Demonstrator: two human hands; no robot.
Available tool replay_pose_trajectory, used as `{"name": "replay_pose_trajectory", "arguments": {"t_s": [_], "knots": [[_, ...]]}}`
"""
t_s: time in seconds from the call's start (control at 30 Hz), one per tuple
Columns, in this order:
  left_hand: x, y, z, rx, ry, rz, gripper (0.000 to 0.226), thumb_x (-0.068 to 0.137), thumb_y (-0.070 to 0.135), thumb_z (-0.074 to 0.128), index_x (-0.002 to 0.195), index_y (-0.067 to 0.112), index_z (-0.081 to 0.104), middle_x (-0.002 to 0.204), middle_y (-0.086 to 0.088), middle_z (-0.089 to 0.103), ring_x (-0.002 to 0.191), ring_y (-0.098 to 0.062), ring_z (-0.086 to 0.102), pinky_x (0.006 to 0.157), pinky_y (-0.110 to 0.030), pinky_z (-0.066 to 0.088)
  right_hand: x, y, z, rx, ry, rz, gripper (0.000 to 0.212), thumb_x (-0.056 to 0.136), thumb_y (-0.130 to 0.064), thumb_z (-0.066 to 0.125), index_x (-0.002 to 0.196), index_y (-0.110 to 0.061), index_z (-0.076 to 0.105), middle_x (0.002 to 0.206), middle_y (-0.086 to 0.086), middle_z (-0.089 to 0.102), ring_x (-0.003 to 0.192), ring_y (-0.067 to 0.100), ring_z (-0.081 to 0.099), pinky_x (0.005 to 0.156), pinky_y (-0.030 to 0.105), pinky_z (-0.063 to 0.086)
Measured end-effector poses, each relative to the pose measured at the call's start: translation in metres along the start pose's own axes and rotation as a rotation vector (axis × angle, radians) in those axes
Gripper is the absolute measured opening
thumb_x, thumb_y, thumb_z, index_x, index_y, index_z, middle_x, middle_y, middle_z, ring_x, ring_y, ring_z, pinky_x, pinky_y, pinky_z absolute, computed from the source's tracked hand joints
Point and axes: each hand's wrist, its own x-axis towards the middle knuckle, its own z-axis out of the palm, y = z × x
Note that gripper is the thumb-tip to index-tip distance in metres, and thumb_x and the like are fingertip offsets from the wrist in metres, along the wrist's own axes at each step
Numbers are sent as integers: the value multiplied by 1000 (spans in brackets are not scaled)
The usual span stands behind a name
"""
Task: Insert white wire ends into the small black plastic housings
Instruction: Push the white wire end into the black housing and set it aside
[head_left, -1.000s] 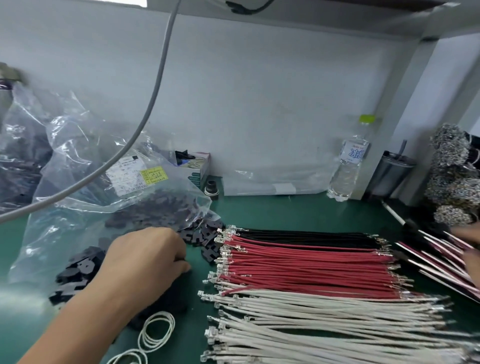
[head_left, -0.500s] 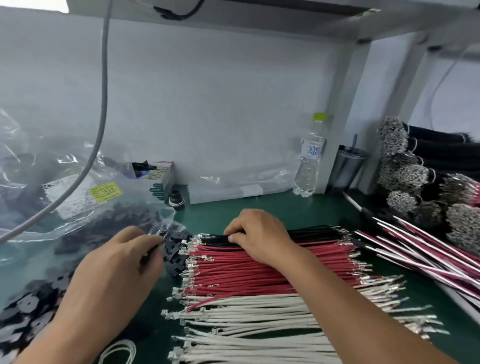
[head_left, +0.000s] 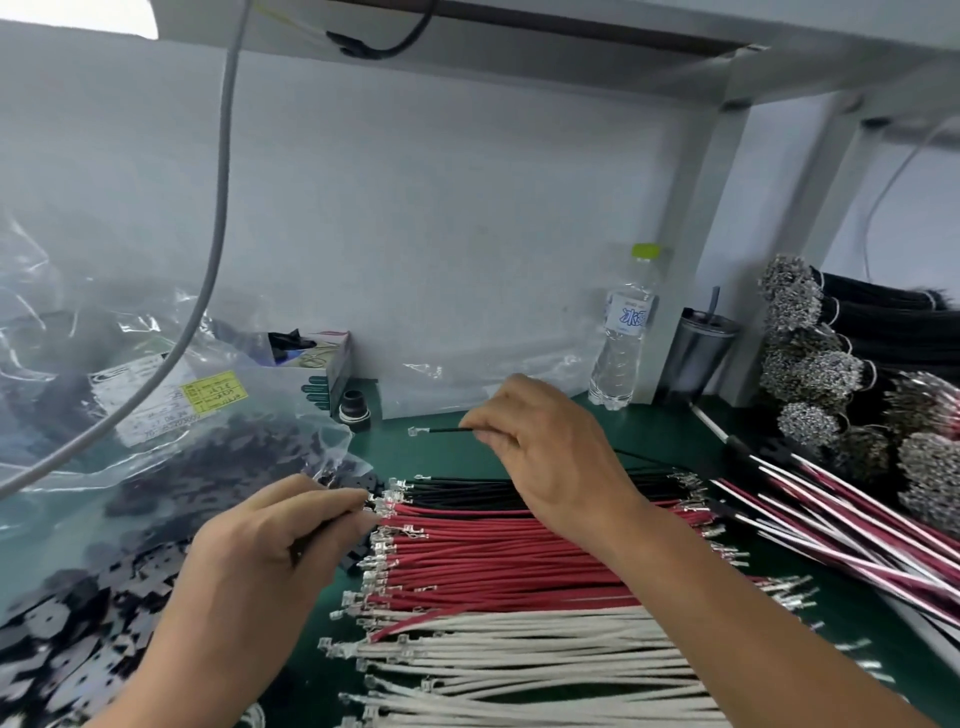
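Above the far wire rows:
Right hand (head_left: 545, 447): pinches black wire (head_left: 447, 430), light, floppy; hold near terminal.
Left hand (head_left: 270, 551): pinches something small, probably a black housing.

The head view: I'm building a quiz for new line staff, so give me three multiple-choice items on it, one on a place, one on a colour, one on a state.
1. Where does the water bottle stand?
A. at the back of the bench by the white post
B. on the plastic bag
C. among the red wires

2. What colour is the wire that the right hand lifts?
A. white
B. red
C. black

3. How is the right hand holding that wire?
A. flat palm under it
B. pinched between fingertips
C. not touching it

Answers:
1 A, it stands upright on the green mat beside the post.
2 C, its sleeve is dark like the black row below it.
3 B, the fingertips close on it above the rows, with its metal terminal pointing left.
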Motion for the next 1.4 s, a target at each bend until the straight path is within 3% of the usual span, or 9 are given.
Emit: {"name": "replay_pose_trajectory", "arguments": {"t_s": [0.13, 0.27, 0.4, 0.53, 0.6, 0.73, 1.0, 1.2, 1.4], "knots": [[-1, 5, 2, 5, 22, 2, 20, 78, 24, 75, 95, 18, 84, 88, 21, 69, 74, 12, 63, 67, 2, 43, -21, -25, -20, -119, 225, -135, 22, 88, 0, 74, 107, -11, 76, 85, 0, 57, 77, 15, 51, 61, 35, 50], [-1, 6, 6, -6, 26, -29, 37, 80, 2, 79, 112, 21, 80, 97, 25, 69, 86, 12, 62, 69, 2, 41, -47, -39, -27, -194, 385, -273, 28, 87, 7, 67, 110, -8, 75, 85, 4, 58, 76, 18, 49, 56, 34, 45], [-2, 14, 5, -153, 15, -113, 43, 70, 4, 88, 95, 38, 82, 95, 31, 72, 76, 7, 67, 69, 2, 44, -68, -39, -15, -137, 322, -186, 26, 85, 3, 75, 107, -11, 78, 85, 2, 60, 75, 17, 51, 54, 33, 46], [-2, 13, 7, -436, 9, -189, 37, 73, 5, 84, 84, 40, 83, 91, 10, 79, 72, -12, 72, 66, -26, 59, -74, -30, -3, 20, 301, -88, 23, 83, 0, 81, 103, -11, 80, 84, 0, 60, 75, 17, 54, 61, 28, 48], [-3, 14, 8, -502, -1, -238, 36, 72, 5, 85, 86, 38, 83, 88, 5, 80, 74, -18, 74, 68, -31, 62, -74, -29, -1, 63, 300, -74, 18, 86, -5, 78, 102, -13, 80, 84, -2, 59, 75, 16, 55, 63, 26, 47], [-5, 14, 10, -581, -1, -324, 30, 65, 15, 87, 85, 37, 83, 81, 4, 80, 72, -18, 76, 67, -19, 60, -74, -31, 3, 63, 293, -80, 15, 86, -10, 75, 100, -13, 80, 83, -2, 59, 74, 18, 55, 60, 30, 49], [-7, 15, 10, -593, -99, -320, 27, 67, 18, 87, 86, 37, 83, 86, 4, 80, 76, -13, 75, 67, -17, 58, -74, -27, 1, 97, 332, -29, 12, 89, -15, 71, 94, -12, 81, 82, -2, 61, 75, 19, 58, 62, 34, 50], [-7, 17, 10, -697, -114, -386, 29, 59, 32, 85, 87, 34, 84, 85, -2, 81, 74, -17, 76, 66, -20, 59, -74, -28, -1, 192, 251, -26, 16, 89, -23, 68, 95, -16, 82, 83, -6, 59, 78, 15, 58, 64, 28, 49], [-7, 16, 10, -729, -168, -405, 27, 62, 24, 85, 88, 28, 84, 88, -5, 80, 81, -19, 76, 70, -20, 59, -75, -24, -2, 318, 160, 27, 11, 90, -22, 71, 93, -19, 82, 83, -8, 60, 79, 14, 61, 67, 19, 48]]}}
